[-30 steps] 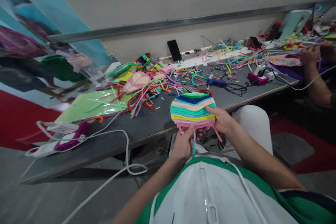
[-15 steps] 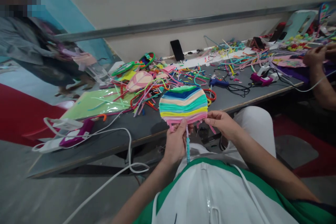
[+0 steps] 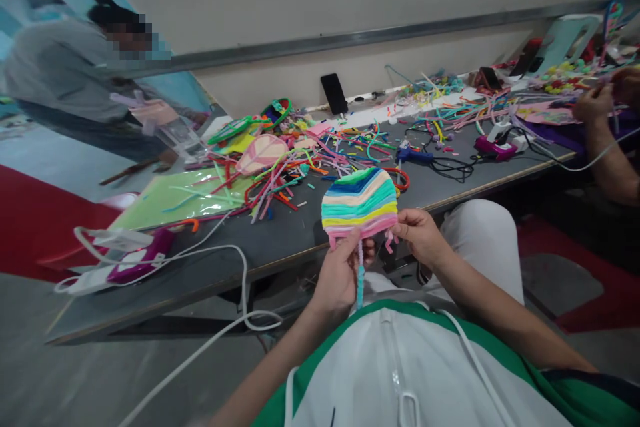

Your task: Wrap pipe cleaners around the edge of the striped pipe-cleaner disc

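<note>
A rounded fan shape covered in striped pipe cleaners is held up over my lap, in green, blue, cream, turquoise, yellow and pink bands. Its twisted lilac and turquoise stem hangs down from the pink lower edge. My left hand is closed on that lower edge beside the stem, thumb in front and fingers behind. At the lower right corner, my right hand pinches the edge by the loose pink pipe cleaner ends. Part of the fingertips is hidden behind the piece.
Loose pipe cleaners and a pink leaf-shaped piece lie on the dark table. A blue glue gun, a phone and a power strip with white cable are around. One person bends at left; another's hands work at right.
The striped fan has turned and tilted slightly, its left edge shifting right. Both hands keep their hold. The person at left has bent forward and moved into fuller view.
</note>
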A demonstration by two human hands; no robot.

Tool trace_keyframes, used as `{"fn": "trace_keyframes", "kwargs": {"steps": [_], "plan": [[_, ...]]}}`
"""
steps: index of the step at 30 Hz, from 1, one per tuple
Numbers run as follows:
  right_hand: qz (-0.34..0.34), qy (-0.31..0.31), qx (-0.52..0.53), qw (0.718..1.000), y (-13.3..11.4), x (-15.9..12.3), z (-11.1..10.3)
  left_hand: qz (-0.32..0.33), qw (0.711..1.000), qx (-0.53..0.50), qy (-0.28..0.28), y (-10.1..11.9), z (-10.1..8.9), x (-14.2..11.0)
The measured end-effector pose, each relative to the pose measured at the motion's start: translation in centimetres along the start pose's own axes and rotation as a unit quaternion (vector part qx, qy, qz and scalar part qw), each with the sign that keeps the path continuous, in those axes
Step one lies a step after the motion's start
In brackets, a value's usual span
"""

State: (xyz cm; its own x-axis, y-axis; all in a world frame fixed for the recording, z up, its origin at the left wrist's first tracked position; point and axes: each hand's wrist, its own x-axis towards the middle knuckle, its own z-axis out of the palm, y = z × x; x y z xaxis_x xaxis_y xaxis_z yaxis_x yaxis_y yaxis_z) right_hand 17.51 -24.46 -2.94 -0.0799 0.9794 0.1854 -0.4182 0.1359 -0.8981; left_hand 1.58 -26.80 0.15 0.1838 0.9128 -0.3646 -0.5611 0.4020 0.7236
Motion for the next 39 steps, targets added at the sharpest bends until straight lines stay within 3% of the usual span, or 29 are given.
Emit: {"fn": "trace_keyframes", "kwargs": {"steps": [15,20,32,39], "plan": [[0.068,-0.001,0.132,0.989,0.7,0.3,0.5,0.109,0.994,0.028,0.011,-0.6,-0.2,0.7],[0.096,-0.011,0.147,0.984,0.8,0.2,0.3,0.098,0.995,0.022,0.006,-0.7,-0.4,0.9],[0.093,-0.060,0.191,0.975,1.7,0.3,0.0,0.101,0.994,0.039,0.004,-1.0,-0.3,0.5],[0.091,-0.059,0.201,0.974,2.4,0.4,-0.1,0.095,0.995,0.039,0.001,-1.2,-0.1,0.4]]}}
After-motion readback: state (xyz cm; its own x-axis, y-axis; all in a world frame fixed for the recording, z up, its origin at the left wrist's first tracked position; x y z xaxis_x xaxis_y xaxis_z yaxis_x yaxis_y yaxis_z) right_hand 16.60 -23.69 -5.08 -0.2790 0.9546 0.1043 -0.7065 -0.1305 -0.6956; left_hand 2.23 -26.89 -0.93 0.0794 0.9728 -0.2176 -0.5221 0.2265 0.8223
